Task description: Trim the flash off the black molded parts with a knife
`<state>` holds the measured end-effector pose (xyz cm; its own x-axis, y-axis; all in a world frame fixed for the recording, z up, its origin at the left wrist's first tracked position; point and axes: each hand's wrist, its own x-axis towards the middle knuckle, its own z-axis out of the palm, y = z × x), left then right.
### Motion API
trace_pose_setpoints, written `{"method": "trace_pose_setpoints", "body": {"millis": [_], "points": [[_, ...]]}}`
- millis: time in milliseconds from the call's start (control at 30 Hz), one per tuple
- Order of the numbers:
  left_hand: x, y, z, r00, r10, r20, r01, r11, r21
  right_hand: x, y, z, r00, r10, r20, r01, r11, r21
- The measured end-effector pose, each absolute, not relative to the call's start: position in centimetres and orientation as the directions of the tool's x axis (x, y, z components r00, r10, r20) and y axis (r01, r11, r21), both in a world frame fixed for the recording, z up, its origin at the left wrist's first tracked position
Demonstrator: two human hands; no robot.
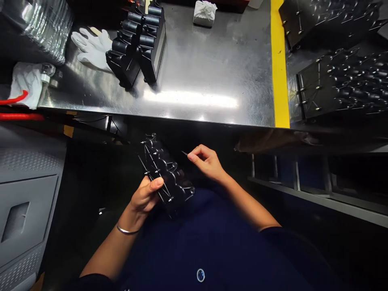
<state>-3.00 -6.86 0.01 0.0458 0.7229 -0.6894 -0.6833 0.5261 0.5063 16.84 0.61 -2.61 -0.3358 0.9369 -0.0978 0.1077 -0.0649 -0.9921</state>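
Looking down from left to right, we find a grey perforated cabinet panel (27,210) low at the edge, with a red hose (18,116) above it and a crumpled white cloth (26,85) on the steel tabletop (212,68). Farther along lie white gloves (91,48), touching a double row of stacked black ribbed mouldings (136,44). Below the tabletop's front edge, our left hand (145,196), a thin bangle (127,230) at its wrist, keeps a firm grip on a black ribbed moulding (165,173) studded with small screws, held tilted above our dark lap. Just beside that moulding, our right hand (207,163) pinches a thin dark pin (184,153) between its fingertips (194,157), the grip closed and the pin's tip pointing toward the moulding without touching it. Beyond them sit a white bundle (205,13) and a yellow stripe (279,64), then more black ribbed panels (342,85) set with screws, above a metal rack (303,190).
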Motion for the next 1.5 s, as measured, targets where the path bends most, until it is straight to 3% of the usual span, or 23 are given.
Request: {"method": "trace_pose_setpoints", "body": {"millis": [67,133,267,400,733,900,967,1067,1200,1333,1433,1500], "points": [[-4.0,-6.9,0.1,0.066,0.794,-0.604,-0.604,0.514,0.609,17.6,0.8,-1.9,-0.481,0.875,-0.053,0.16,0.029,-0.987],[-4.8,-6.6,0.1,0.062,0.833,-0.55,-0.541,0.491,0.683,18.2,0.8,-0.9,-0.644,0.757,0.111,0.118,0.242,-0.963],[-5.3,-6.1,-0.1,0.104,0.842,-0.53,-0.472,0.511,0.719,18.3,0.7,0.2,-0.769,0.524,0.366,0.009,0.581,-0.814],[-4.6,-6.1,-0.5,0.108,0.835,-0.54,-0.507,0.513,0.693,17.8,0.6,0.1,-0.782,0.485,0.392,0.044,0.67,-0.741],[-3.5,-6.5,-1.8,0.061,0.773,-0.631,-0.661,0.505,0.555,16.9,1.0,-0.5,-0.665,0.538,0.518,0.189,0.792,-0.581],[-3.1,-6.5,-1.9,0.029,0.767,-0.641,-0.683,0.484,0.547,16.8,1.1,-0.6,-0.639,0.571,0.516,0.234,0.783,-0.577],[-3.7,-6.7,-2.0,0.043,0.778,-0.627,-0.684,0.481,0.549,17.1,1.3,-0.5,-0.668,0.547,0.505,0.16,0.768,-0.62],[-5.0,-7.0,-2.4,0.216,0.75,-0.626,-0.672,0.579,0.462,17.7,2.0,-0.4,-0.623,0.608,0.492,0.004,0.632,-0.775],[-5.6,-7.1,-3.0,0.475,0.685,-0.553,-0.608,0.709,0.356,18.8,3.5,-0.4,-0.5,0.814,0.294,0.061,0.372,-0.926],[-5.0,-6.8,-3.3,0.702,0.539,-0.466,-0.44,0.842,0.311,19.9,4.2,-0.2,-0.708,0.685,0.173,0.019,0.263,-0.965],[-5.2,-6.7,-3.0,0.656,0.581,-0.483,-0.49,0.813,0.313,20.6,4.1,-0.2,-0.568,0.822,0.046,0.094,0.12,-0.988],[-5.1,-6.5,-2.5,0.473,0.699,-0.536,-0.615,0.698,0.367,20.3,3.7,-0.5,-0.39,0.918,-0.071,0.114,-0.028,-0.993]]}}
